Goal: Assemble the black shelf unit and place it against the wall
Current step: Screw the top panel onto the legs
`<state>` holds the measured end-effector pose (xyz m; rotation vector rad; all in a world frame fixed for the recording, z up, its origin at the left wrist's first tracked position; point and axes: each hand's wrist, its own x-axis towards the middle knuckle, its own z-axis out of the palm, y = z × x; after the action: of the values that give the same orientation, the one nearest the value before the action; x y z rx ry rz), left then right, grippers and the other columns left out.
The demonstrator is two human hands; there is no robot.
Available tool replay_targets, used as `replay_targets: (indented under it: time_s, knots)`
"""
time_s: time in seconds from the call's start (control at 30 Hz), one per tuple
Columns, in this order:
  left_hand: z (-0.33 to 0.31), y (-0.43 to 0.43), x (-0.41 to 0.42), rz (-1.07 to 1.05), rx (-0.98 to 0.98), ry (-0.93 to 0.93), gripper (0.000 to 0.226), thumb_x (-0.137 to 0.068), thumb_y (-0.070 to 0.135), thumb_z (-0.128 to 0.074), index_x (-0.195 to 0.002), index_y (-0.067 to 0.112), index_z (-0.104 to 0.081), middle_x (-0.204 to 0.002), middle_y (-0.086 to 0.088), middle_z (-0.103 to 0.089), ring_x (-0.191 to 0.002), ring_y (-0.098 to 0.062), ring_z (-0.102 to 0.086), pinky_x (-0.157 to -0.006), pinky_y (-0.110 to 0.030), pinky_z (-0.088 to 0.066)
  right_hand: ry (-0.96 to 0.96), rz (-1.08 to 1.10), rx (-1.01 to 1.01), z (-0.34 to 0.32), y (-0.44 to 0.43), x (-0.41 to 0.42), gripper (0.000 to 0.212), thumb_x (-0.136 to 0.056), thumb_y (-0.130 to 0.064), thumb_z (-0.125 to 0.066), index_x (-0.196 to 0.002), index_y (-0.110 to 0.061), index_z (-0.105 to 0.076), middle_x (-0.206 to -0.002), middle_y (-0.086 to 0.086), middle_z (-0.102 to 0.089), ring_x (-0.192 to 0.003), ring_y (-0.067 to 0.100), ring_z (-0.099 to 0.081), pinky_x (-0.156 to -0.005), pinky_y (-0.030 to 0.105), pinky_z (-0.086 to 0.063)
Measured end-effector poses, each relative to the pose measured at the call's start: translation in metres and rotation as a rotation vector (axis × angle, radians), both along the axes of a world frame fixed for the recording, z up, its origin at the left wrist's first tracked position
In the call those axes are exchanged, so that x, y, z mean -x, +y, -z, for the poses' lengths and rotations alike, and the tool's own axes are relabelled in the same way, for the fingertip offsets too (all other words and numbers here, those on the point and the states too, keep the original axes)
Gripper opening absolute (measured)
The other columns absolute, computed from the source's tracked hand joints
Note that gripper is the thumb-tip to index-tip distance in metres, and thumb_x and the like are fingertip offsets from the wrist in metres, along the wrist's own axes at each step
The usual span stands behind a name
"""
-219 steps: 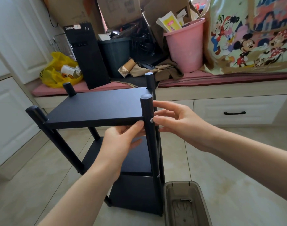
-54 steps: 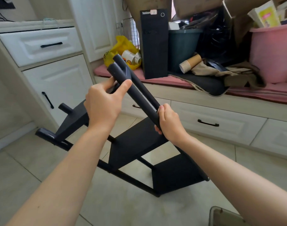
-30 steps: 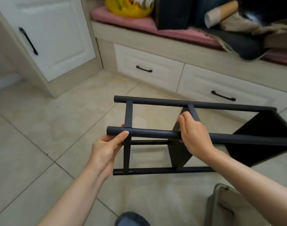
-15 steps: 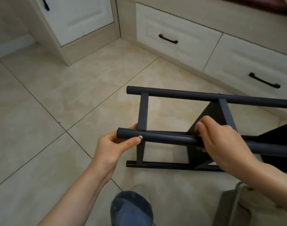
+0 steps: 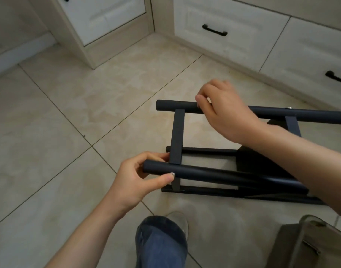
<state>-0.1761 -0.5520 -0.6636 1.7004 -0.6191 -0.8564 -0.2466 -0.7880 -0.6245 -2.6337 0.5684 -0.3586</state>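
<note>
The black shelf unit lies on its side on the tiled floor, its round posts running left to right. My left hand grips the end of the near upper post, thumb below and fingers above. My right hand is over the far upper post, fingers curled at its top near the left end. Whether it grips the post I cannot tell. Black shelf panels show edge-on behind my right forearm.
White drawers with black handles run along the back right, and a white cabinet stands at the back left. My knee in blue jeans is at the bottom centre. A grey-brown plastic bin sits at the bottom right.
The shelf unit went from upright to lying on its side on the floor. In the last half second my right hand left the near post and moved to the far upper post.
</note>
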Motion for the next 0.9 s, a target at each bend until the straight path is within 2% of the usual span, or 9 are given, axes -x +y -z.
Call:
replay_targets:
  time_s: [0.13, 0.23, 0.3, 0.4, 0.5, 0.63, 0.73, 0.83, 0.9]
  knots:
    - [0.001, 0.001, -0.005, 0.039, -0.01, -0.064, 0.023, -0.066, 0.017, -0.085, -0.085, 0.013, -0.072, -0.102, 0.024, -0.073, -0.103, 0.002, -0.068, -0.083, -0.01, -0.05, 0.058, -0.042, -0.015, 0.008, 0.001, -0.007, 0.035, -0.105, -0.033, -0.036, -0.103, -0.008, -0.06, -0.106, 0.005, -0.054, -0.091, 0.028, -0.054, -0.084, 0.044, -0.046]
    - [-0.001, 0.0, -0.016, 0.127, -0.052, -0.193, 0.033, -0.064, 0.036, -0.094, -0.085, 0.026, -0.072, -0.108, 0.023, -0.07, -0.107, 0.0, -0.066, -0.088, -0.012, -0.049, 0.028, -0.047, -0.014, 0.009, 0.002, -0.005, 0.036, -0.105, -0.034, -0.036, -0.102, -0.008, -0.06, -0.104, 0.005, -0.055, -0.086, 0.028, -0.056, -0.081, 0.045, -0.047]
    - [-0.004, -0.001, -0.023, 0.212, -0.107, -0.302, 0.038, -0.063, 0.051, -0.084, -0.094, 0.037, -0.067, -0.119, 0.024, -0.066, -0.115, -0.001, -0.063, -0.098, -0.019, -0.048, 0.007, -0.059, -0.016, 0.01, 0.003, -0.003, 0.034, -0.105, -0.033, -0.038, -0.102, -0.007, -0.061, -0.105, 0.005, -0.056, -0.086, 0.029, -0.056, -0.081, 0.046, -0.046]
    - [-0.014, -0.003, -0.03, 0.34, -0.114, -0.508, 0.063, -0.067, 0.055, -0.08, -0.124, 0.044, -0.053, -0.146, 0.028, -0.044, -0.137, 0.002, -0.043, -0.112, -0.028, -0.038, -0.01, -0.071, -0.002, 0.012, 0.007, 0.0, 0.035, -0.104, -0.034, -0.038, -0.101, -0.007, -0.061, -0.106, 0.006, -0.055, -0.083, 0.032, -0.057, -0.079, 0.047, -0.045]
    - [-0.027, -0.012, -0.04, 0.545, -0.101, -0.795, 0.093, -0.074, 0.056, -0.078, -0.153, 0.04, -0.031, -0.164, 0.024, -0.017, -0.153, -0.003, -0.013, -0.121, -0.021, -0.018, -0.051, -0.077, 0.034, 0.018, 0.01, 0.004, 0.033, -0.104, -0.032, -0.04, -0.101, -0.007, -0.061, -0.106, 0.006, -0.056, -0.081, 0.033, -0.056, -0.077, 0.044, -0.044]
    - [-0.034, -0.027, -0.049, 0.787, -0.115, -1.071, 0.091, -0.081, 0.068, -0.064, -0.157, 0.029, -0.031, -0.168, 0.014, -0.01, -0.156, -0.012, 0.005, -0.126, -0.027, -0.005, -0.136, -0.101, 0.06, 0.023, 0.012, 0.011, 0.026, -0.103, -0.025, -0.047, -0.098, -0.005, -0.062, -0.102, 0.009, -0.059, -0.077, 0.03, -0.056, -0.07, 0.035, -0.038]
    - [-0.027, -0.03, -0.049, 0.841, -0.108, -1.066, 0.08, -0.081, 0.069, -0.063, -0.145, 0.024, -0.047, -0.167, 0.008, -0.019, -0.156, -0.013, 0.002, -0.125, -0.03, -0.006, -0.149, -0.095, 0.031, 0.024, 0.014, 0.015, 0.029, -0.102, -0.029, -0.045, -0.099, -0.006, -0.062, -0.103, 0.007, -0.061, -0.078, 0.027, -0.057, -0.073, 0.035, -0.042]
    - [-0.018, -0.028, -0.046, 0.831, -0.06, -1.005, 0.075, -0.081, 0.064, -0.065, -0.139, 0.019, -0.051, -0.165, 0.004, -0.025, -0.156, -0.015, -0.002, -0.125, -0.029, -0.01, -0.169, -0.088, -0.016, 0.026, 0.013, 0.019, 0.035, -0.099, -0.037, -0.041, -0.099, -0.008, -0.061, -0.105, 0.006, -0.065, -0.087, 0.025, -0.06, -0.079, 0.041, -0.049]
    - [-0.016, -0.027, -0.046, 0.819, -0.049, -0.991, 0.074, -0.081, 0.062, -0.065, -0.138, 0.018, -0.052, -0.165, 0.004, -0.025, -0.156, -0.016, -0.002, -0.125, -0.028, -0.012, -0.274, -0.116, -0.01, 0.03, 0.013, 0.028, 0.031, -0.099, -0.031, -0.046, -0.097, -0.005, -0.062, -0.106, 0.007, -0.067, -0.095, 0.024, -0.06, -0.083, 0.037, -0.049]
